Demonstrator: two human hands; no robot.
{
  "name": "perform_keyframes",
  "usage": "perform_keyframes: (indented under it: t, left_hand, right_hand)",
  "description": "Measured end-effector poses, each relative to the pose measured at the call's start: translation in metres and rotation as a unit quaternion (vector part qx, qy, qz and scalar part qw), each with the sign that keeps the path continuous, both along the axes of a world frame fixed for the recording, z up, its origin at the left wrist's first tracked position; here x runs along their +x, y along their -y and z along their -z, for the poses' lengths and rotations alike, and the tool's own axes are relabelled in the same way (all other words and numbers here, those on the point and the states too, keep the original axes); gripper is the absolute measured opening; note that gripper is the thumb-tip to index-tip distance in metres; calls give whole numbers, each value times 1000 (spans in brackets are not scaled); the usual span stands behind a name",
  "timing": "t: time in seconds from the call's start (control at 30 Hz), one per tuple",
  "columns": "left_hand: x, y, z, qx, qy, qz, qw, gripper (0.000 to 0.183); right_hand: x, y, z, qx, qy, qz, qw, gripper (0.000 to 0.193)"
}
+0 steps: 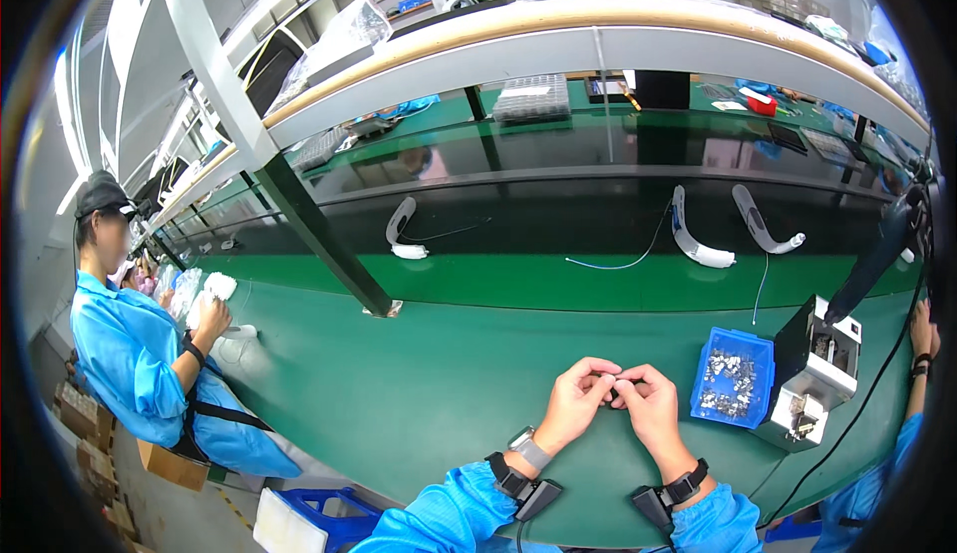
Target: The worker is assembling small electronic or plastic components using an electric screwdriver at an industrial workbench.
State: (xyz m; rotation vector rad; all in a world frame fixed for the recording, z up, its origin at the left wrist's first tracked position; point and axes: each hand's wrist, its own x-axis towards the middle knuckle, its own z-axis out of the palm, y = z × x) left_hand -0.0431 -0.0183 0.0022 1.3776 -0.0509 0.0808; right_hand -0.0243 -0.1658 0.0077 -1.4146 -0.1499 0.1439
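Note:
My left hand [578, 399] and my right hand [647, 401] meet over the green bench, fingertips together. Both are closed in a pinch, thumbs against fingers. Whatever sits between the fingertips is too small and hidden to name. Right of my right hand is a blue plastic bin [734, 377] with many small metal and white parts in it. Beside the bin stands a small metal bench machine [812, 378].
Curved white pieces with thin cables, one of them a white curved band [698, 239], lie on the dark strip beyond the green bench [449, 373]. A metal post [309, 224] rises at left. A co-worker [150, 344] in blue sits left; another person's arm [912, 393] shows at right.

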Motion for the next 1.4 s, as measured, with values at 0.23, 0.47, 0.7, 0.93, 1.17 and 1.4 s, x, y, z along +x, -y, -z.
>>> perform_keyframes:
  t: [0.23,0.47,0.7,0.93,1.17,1.4]
  left_hand:
    - [1,2,3,-15,-5,4,1000,12]
    - [0,-1,2,-9,1,12,1000,12]
    - [1,0,-1,-6,7,11,1000,12]
    - [-3,-3,-1,-1,9,2,1000,12]
    - [4,-12,-31,68,43,-79,994,12]
    - [83,-136,-40,435,133,-151,878,16]
  right_hand:
    - [2,1,7,-14,27,5,1000,8]
    - [-1,0,-4,-32,6,4,999,6]
    - [0,1,-1,-17,18,5,1000,7]
    - [-2,-3,-1,-10,18,-5,1000,7]
    - [-2,4,-1,-47,1,0,999,7]
    - [5,6,-2,44,-27,16,999,7]
